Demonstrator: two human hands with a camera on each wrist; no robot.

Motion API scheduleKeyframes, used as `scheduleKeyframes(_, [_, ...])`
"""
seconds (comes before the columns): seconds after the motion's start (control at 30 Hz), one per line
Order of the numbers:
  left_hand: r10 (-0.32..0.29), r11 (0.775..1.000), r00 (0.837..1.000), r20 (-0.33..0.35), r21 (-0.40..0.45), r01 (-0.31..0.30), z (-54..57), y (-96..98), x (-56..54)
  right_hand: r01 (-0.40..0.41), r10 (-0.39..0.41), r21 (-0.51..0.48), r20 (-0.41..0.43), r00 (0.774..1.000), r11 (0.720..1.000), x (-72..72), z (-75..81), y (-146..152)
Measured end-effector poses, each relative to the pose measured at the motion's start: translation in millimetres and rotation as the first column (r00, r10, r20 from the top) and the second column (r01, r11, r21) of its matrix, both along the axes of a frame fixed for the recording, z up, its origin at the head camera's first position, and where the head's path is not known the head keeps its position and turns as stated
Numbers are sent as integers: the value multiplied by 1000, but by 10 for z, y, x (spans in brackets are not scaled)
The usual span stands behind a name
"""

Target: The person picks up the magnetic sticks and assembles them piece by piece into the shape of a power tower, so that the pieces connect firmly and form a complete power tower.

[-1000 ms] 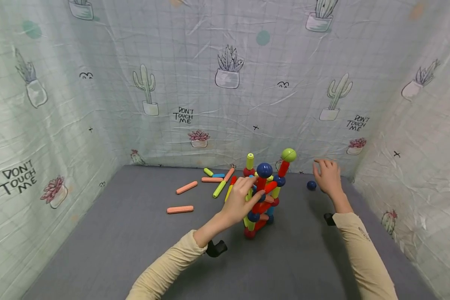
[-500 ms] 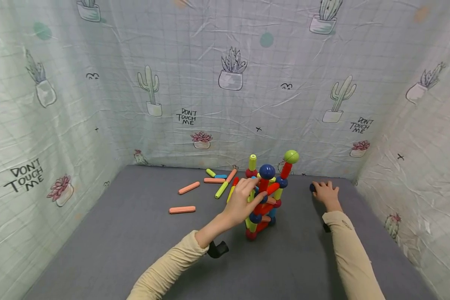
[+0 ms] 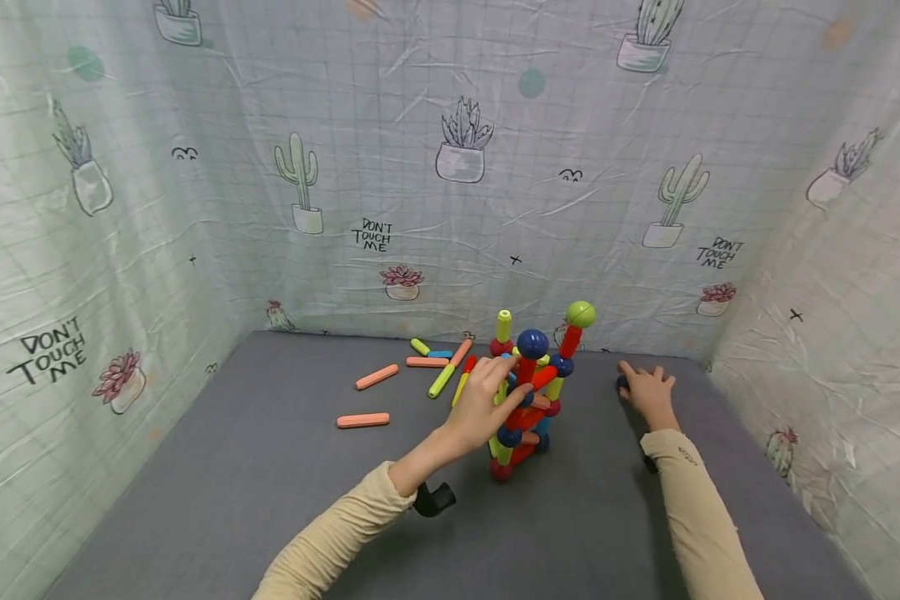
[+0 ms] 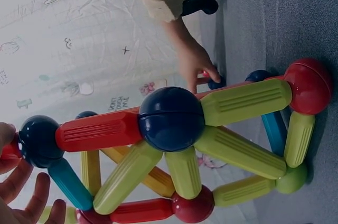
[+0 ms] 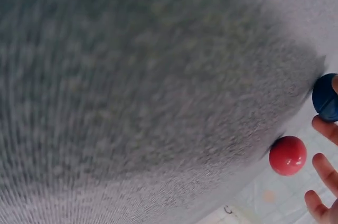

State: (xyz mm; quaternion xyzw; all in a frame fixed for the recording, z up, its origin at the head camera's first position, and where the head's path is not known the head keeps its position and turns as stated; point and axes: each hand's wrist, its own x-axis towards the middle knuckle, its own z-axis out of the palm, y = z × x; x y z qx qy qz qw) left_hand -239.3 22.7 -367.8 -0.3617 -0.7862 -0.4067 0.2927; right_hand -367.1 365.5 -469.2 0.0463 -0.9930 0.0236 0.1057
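Tower of ribbed rods and balls [image 3: 528,419] stands upright on the grey table [image 3: 217,475], right of centre in the head view. Its top carries a large dark blue ball [image 3: 532,344], a green ball [image 3: 581,314] on a red rod, and an upright lime rod [image 3: 503,327]. Left hand [image 3: 482,404]: thumb and fingers gripping the red rod just under the large ball. Right hand [image 3: 648,394], well apart to the right: thumb and forefinger pinch a small blue ball [image 5: 325,97] at the table surface; remaining fingers spread. A red ball [image 5: 288,155] sits just beside those fingertips. Left of the tower lie loose rods, including two coral rods [image 3: 363,421] set apart from the cluster. Cactus-printed sheet [image 3: 420,83] hangs behind.
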Motion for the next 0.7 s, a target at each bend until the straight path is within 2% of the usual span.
scheduleKeyframes(0.1, [-5,1000,1000,-3,0,5,-4,6,-5,4,-3,13,-57,998,1000,0,72,-37])
scheduleKeyframes(0.17, [-3,1000,1000,-7,-2,3,1,8,-7,-13,15,12,-133,991,1000,-8,193,-90])
scheduleKeyframes(0.23, [4,1000,1000,-9,-5,-4,7,8,-10,-50,48,-4,-223,974,999,-10,399,-170])
scheduleKeyframes(0.3, [10,1000,1000,-7,-7,-10,12,7,-12,-117,96,-46,-322,942,992,9,685,-286])
scheduleKeyframes(0.37, [13,1000,1000,-2,-12,-13,12,7,-13,-218,156,-104,-419,895,970,70,1044,-435])
scheduleKeyframes(0.4, [12,1000,1000,0,-13,-12,12,6,-12,-279,185,-141,-464,866,950,116,1242,-521])
scheduleKeyframes(0.5, [8,1000,1000,3,-16,-8,10,9,-10,-448,264,-185,-593,761,875,319,1817,-801])
scheduleKeyframes(0.6, [6,1000,1000,8,-17,-6,8,11,-5,-541,359,-95,-652,668,836,547,2237,-1096])
scheduleKeyframes(0.63, [7,1000,1000,12,-17,-7,6,12,-4,-556,403,-40,-646,648,830,614,2327,-1194])
scheduleKeyframes(0.7, [7,1000,1000,20,-17,-7,1,11,0,-590,509,70,-594,623,804,715,2427,-1375])
